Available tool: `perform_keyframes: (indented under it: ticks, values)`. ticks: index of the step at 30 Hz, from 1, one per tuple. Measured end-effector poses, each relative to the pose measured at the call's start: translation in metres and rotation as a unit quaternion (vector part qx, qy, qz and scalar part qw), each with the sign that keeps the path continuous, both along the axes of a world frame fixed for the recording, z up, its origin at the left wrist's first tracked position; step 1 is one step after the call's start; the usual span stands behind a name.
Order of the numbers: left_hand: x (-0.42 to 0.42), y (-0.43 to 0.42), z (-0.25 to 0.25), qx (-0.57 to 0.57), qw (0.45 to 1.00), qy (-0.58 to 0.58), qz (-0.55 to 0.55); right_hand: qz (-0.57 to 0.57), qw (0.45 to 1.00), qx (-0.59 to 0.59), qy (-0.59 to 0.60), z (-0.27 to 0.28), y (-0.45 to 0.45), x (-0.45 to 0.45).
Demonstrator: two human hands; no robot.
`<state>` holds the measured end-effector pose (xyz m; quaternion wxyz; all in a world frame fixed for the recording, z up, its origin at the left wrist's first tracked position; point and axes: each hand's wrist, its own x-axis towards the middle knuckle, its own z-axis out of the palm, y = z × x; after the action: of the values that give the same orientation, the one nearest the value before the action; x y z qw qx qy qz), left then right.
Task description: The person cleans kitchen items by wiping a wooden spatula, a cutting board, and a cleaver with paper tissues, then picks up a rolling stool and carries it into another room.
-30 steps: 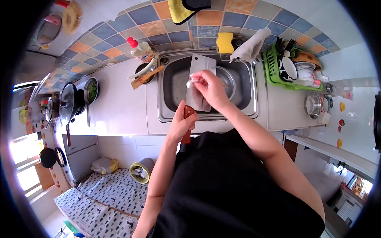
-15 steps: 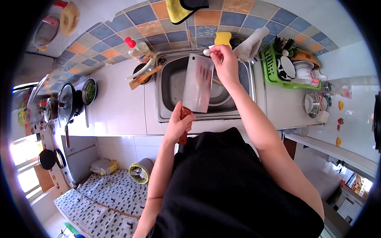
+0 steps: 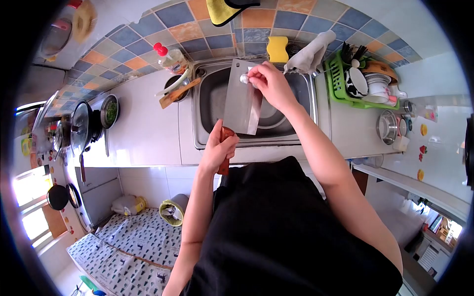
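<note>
My left hand [image 3: 218,149] is closed around the reddish-brown handle of a cleaver [image 3: 236,106]. The broad, rectangular blade lies flat-side up over the left part of the metal sink [image 3: 207,93], its far end near the sink's back rim. Above the blade's upper part is my right hand [image 3: 270,85], its fingers pinched on a small white wad [image 3: 244,78]. The wad is at the blade's face; whether it presses on the metal I cannot tell. A yellow sponge [image 3: 277,49] stands behind the sink.
A green dish rack [image 3: 336,81] with bowls and utensils stands right of the sink, near a metal bowl [image 3: 387,127]. Leftward are a red-capped bottle [image 3: 173,61], a wooden spatula [image 3: 180,93] across a pot, and pans at the stove. A grey-white cloth [image 3: 310,53] hangs behind.
My right hand has moved left and slightly down with the white wad, from beside the blade's far end to over its face. The cleaver has shifted slightly up and left.
</note>
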<state>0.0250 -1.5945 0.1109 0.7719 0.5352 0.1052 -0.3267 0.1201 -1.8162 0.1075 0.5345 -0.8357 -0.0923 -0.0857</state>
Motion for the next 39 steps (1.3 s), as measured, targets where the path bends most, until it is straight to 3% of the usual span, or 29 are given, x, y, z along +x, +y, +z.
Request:
perform_keyframes:
  ticks: [10, 22, 26, 29, 32, 34, 35, 38, 39]
  values:
    - [0.010, 0.002, -0.002, -0.017, 0.999, 0.014, 0.023, 0.065, 0.997, 0.026, 0.014, -0.003, 0.019, -0.046]
    - [0.015, 0.002, -0.004, -0.030, 0.998, -0.002, 0.048, 0.121, 0.992, -0.029, 0.025, -0.008, 0.023, -0.090]
    - [0.020, 0.000, -0.002, -0.065, 0.995, 0.009, 0.074, 0.147, 0.988, -0.003, 0.049, -0.010, 0.018, -0.108]
    - [0.021, -0.004, 0.005, -0.069, 0.993, 0.011, 0.098, 0.081, 0.987, 0.103, 0.098, -0.002, 0.008, -0.112]
    - [0.023, -0.004, 0.003, -0.138, 0.980, 0.084, 0.117, 0.011, 0.942, 0.281, 0.181, -0.014, -0.003, -0.110]
    - [0.027, -0.002, -0.008, -0.337, 0.925, 0.159, 0.075, -0.027, 0.906, 0.371, 0.203, -0.014, -0.007, -0.102]
    - [0.028, -0.001, -0.010, -0.431, 0.880, 0.194, 0.053, -0.032, 0.898, 0.394, 0.195, -0.014, -0.008, -0.098]
    - [0.022, -0.007, -0.014, -0.528, 0.820, 0.222, 0.021, -0.044, 0.876, 0.448, 0.174, -0.007, -0.009, -0.080]
    - [0.020, -0.010, -0.015, -0.560, 0.793, 0.238, 0.000, -0.049, 0.891, 0.424, 0.153, -0.003, -0.008, -0.071]
